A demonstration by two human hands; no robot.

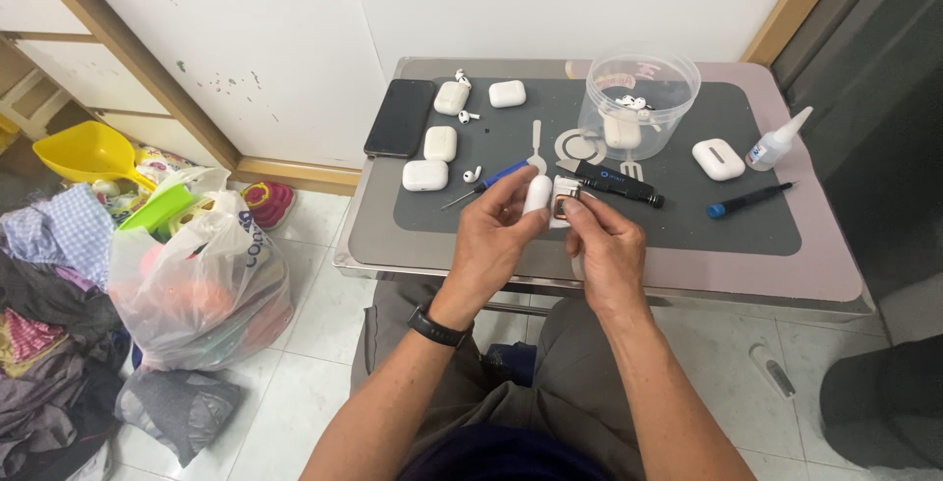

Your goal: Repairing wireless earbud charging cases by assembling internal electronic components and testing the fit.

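Holding a white case shell (pixel 537 193) in the left hand (pixel 494 237) and its insert (pixel 561 204) in the right hand (pixel 604 250), the person keeps both lifted above the surface's (pixel 825 270) near edge, tools (pixel 609 182) lying just beyond.

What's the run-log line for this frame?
left hand: holds white earbud case shell | right hand: holds opened case part | over grey mat

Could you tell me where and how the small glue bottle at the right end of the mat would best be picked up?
Probably by its round white body, pinched from above across its width. The glue bottle lies tilted on its side, its thin nozzle pointing up and right, too narrow to grip well. The space around it is open, with the white earbud case just to its left, so coming in from the right seems easiest.
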